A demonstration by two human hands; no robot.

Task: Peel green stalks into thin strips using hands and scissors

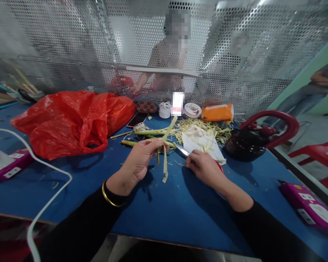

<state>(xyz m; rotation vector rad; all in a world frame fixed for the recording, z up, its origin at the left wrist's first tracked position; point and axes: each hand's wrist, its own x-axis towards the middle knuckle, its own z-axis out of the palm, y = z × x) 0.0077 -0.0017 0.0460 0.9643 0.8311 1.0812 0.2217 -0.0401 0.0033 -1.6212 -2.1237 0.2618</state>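
Pinched between the thumb and fingers of my left hand is a pale green plant strip, one end pointing up and the split ends hanging down. My right hand is closed around a pair of scissors; the silver blades point left toward the strip, and a bit of red handle shows behind the hand. Longer green stalks lie on the table just beyond my left hand. A white paper with plant scraps lies behind my right hand. Past it spreads a heap of cut plant pieces.
A red plastic bag fills the left, near a white cable and purple power strip. A black kettle and another purple power strip stand right. Tape roll and orange packet sit before a perforated metal panel.
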